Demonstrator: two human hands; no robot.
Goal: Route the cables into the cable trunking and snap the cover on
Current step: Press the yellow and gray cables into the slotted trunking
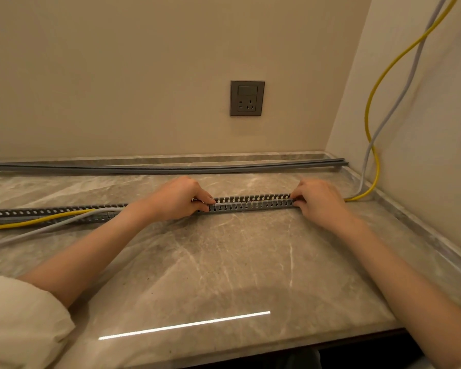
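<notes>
Nearest me, two bare forearms reach over the marble counter (224, 262). My left hand (179, 198) and right hand (317, 201) each pinch the one slotted trunking (253, 203) mid-counter. Two cables, yellow (371, 107) and grey (394, 102), run into it. Two covers (171, 168) lie far, under one wall socket (247, 98).

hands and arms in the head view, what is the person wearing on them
Both forearms are bare. The left hand and right hand have no gloves, and no rings or watch are visible. A loose cream-white sleeve is pushed up on the left arm; a pale bit of sleeve shows at the lower right corner.
</notes>
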